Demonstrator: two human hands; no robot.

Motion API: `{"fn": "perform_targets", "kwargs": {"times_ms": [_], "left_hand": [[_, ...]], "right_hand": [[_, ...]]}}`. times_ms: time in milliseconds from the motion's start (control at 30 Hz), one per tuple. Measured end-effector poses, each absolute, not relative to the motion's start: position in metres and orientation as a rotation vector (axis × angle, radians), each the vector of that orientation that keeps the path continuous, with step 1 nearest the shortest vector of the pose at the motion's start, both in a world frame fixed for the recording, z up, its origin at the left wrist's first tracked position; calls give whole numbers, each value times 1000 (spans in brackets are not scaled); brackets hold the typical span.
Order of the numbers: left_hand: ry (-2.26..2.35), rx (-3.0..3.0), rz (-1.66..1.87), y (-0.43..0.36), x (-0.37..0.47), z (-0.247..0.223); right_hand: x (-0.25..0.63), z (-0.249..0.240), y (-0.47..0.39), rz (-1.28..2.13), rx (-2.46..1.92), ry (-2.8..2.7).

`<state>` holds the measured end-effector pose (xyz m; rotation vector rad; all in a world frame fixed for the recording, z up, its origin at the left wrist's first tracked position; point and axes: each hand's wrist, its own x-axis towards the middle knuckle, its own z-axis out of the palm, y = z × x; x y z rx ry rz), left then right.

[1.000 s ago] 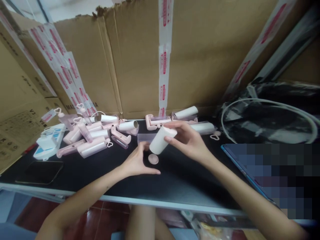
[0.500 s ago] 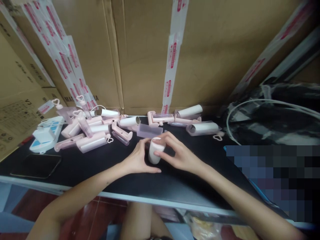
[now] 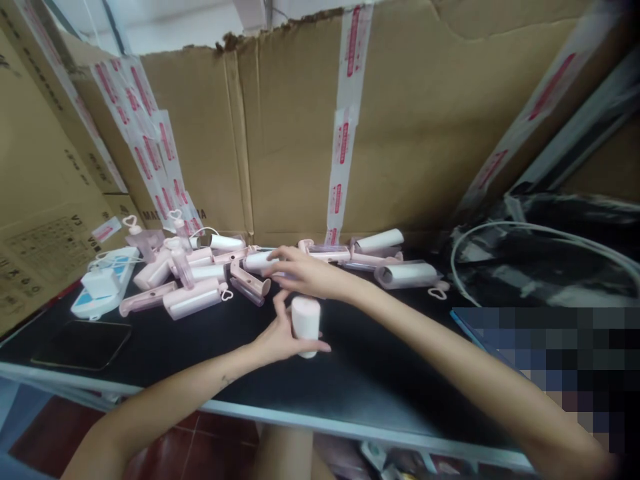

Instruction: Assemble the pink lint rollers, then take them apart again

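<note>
My left hand (image 3: 281,337) is curled around an upright white roll (image 3: 306,323) with a pale pink top, thumb across its front. The roll stands at or just above the black tabletop (image 3: 370,360). My right hand (image 3: 303,272) is stretched over the parts behind it, palm down and fingers extended. Its fingertips are beside another white roll (image 3: 257,262) lying in the pile; whether they touch it is unclear. Close by lies a pink roller frame (image 3: 249,280) with a see-through cover. A white roll in a clear cover (image 3: 409,275) lies to the right.
Several pink lint-roller parts (image 3: 193,299) with heart-shaped loops are heaped at the left. A power strip with a white plug (image 3: 103,283) and a dark phone (image 3: 83,345) lie further left. Cardboard (image 3: 290,147) walls the back; a white cable loop (image 3: 455,250) hangs at right.
My right hand has let go of the upright roll and moved up and left over the pile. My left hand keeps the roll. The view has tilted upward.
</note>
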<state>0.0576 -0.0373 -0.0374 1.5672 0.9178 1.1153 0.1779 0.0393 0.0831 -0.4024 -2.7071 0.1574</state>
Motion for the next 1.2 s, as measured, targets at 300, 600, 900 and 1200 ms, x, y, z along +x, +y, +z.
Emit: {"fn": "perform_targets", "kwargs": {"times_ms": [300,600,900,1200], "left_hand": [[855,2135,1004,-39,52,-38],[808,1978,1171,-39,52,-40],[905,1391,1420,-25,54,-32],[977,1269,1562,-22,51,-33]], "right_hand": [[133,62,74,-33,-320,-2931],[207,92,34,1115,-466,-1905],[274,61,-1,1122,-509,-1354],[278,49,-18,334,-487,-2421]]}}
